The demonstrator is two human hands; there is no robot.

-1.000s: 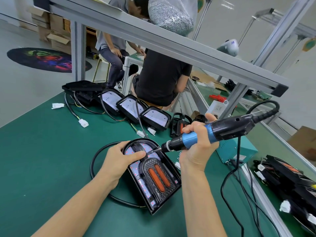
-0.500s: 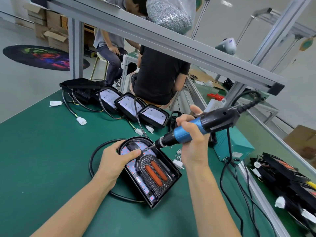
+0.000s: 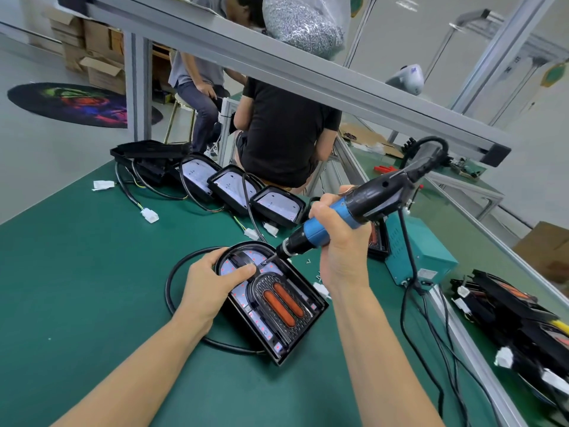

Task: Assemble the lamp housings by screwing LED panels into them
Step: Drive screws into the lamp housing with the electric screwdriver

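Right hand (image 3: 340,241) fingers wrap screwdriver (image 3: 354,208), bit angled down-left into lamp housing (image 3: 311,315); left hand (image 3: 212,282) grips housing's arched end.

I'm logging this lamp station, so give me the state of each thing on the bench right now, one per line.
lamp housing: flat on the green mat, LED panel seated inside.
electric screwdriver: tilted, bit tip down on the panel's arched end.
left hand: grips the housing's rounded end, thumb on the panel.
right hand: grips the screwdriver.
three housings behind: propped in a row, overlapping.
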